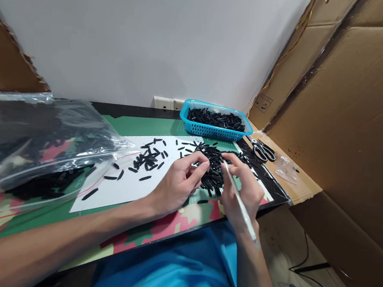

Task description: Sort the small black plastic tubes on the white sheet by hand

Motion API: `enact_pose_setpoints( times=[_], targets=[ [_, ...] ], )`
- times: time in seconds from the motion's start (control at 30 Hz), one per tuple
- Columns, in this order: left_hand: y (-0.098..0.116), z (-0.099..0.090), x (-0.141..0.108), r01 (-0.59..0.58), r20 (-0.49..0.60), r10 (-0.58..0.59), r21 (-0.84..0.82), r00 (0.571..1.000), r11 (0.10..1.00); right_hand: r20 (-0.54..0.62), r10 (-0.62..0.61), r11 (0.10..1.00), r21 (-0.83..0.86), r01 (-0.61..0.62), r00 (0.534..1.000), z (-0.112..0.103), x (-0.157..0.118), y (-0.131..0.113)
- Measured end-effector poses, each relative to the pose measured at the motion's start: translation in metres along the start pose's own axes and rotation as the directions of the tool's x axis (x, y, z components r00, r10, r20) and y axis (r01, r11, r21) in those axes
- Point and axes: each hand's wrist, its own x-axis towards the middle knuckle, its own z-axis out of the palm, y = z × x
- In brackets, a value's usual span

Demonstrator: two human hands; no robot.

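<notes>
Blue cloth (164,268) sits closest to my camera, with both forearms reaching past it over the counter (136,111). From my feed, the left hand (178,183) has its thumb and forefinger closed together at the tips; I cannot tell whether anything small is pinched between them. Those fingers are right at the left side of the pile (212,180) of black strips, which lies between the two hands. The right hand (241,190) grips a white stick (240,204), its upper end by the fingertips at the pile's right side and its lower end slanting back over the wrist.

Left of the left hand, I see loose strips (147,160) scattered on white paper (112,193), well apart from the fingers. Farther left is a clear bag (77,124) with black contents. Beyond the pile stands a blue basket (193,127) holding more strips; scissors (262,153) lie to its right.
</notes>
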Motion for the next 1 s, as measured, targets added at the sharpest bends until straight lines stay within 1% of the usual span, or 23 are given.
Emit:
enact_pose_setpoints(
  times=[0.07, 0.1, 0.13, 0.2, 0.3, 0.47, 0.6, 0.7, 0.8, 0.87, 0.93, 1.0],
  targets=[
    [-0.001, -0.001, 0.0, -0.015, -0.003, 0.015, -0.006, 1.0, 1.0, -0.056, 0.107, 0.993, 0.058, -0.104, 0.993, -0.004, 0.002, 0.002],
    [-0.002, -0.001, 0.0, -0.019, -0.009, 0.019, -0.016, 1.0, 1.0, -0.06, 0.16, 0.983, 0.094, -0.154, 0.985, -0.007, 0.004, 0.002],
    [-0.003, -0.001, 0.0, -0.021, -0.015, 0.021, -0.026, 1.0, 0.999, -0.046, 0.206, 0.971, 0.135, -0.198, 0.977, -0.01, 0.006, 0.003],
    [-0.005, -0.002, 0.001, -0.021, -0.019, 0.021, -0.036, 1.0, 0.999, 0.017, 0.266, 0.938, 0.227, -0.263, 0.964, -0.016, 0.009, 0.004],
    [-0.006, -0.003, 0.001, -0.013, -0.014, 0.012, -0.037, 1.0, 0.999, 0.1, 0.302, 0.894, 0.315, -0.318, 0.948, -0.021, 0.013, 0.004],
    [-0.004, -0.003, 0.001, 0.009, -0.028, -0.011, -0.052, 1.0, 0.999, 0.117, 0.315, 0.892, 0.304, -0.336, 0.942, -0.022, 0.012, 0.002],
    [-0.004, -0.003, 0.001, 0.01, -0.036, -0.013, -0.061, 0.999, 0.998, 0.198, 0.278, 0.897, 0.296, -0.328, 0.94, -0.023, 0.011, 0.003],
    [-0.005, -0.003, 0.002, 0.006, -0.042, -0.009, -0.071, 0.999, 0.997, 0.233, 0.24, 0.918, 0.262, -0.299, 0.942, -0.023, 0.011, 0.003],
    [-0.005, -0.003, 0.002, 0.008, -0.042, -0.011, -0.08, 0.999, 0.997, 0.236, 0.196, 0.942, 0.224, -0.25, 0.952, -0.022, 0.012, 0.0],
    [-0.005, -0.003, 0.002, 0.015, -0.038, -0.019, -0.095, 0.999, 0.995, 0.196, 0.213, 0.947, 0.199, -0.252, 0.957, -0.022, 0.013, 0.0],
    [-0.005, -0.003, 0.001, 0.023, -0.039, -0.027, -0.108, 0.999, 0.994, 0.125, 0.291, 0.934, 0.178, -0.31, 0.949, -0.021, 0.014, 0.005],
    [-0.004, -0.003, 0.001, 0.025, -0.045, -0.03, -0.11, 0.999, 0.994, 0.056, 0.362, 0.924, 0.109, -0.366, 0.931, -0.02, 0.013, 0.014]
  ],
)
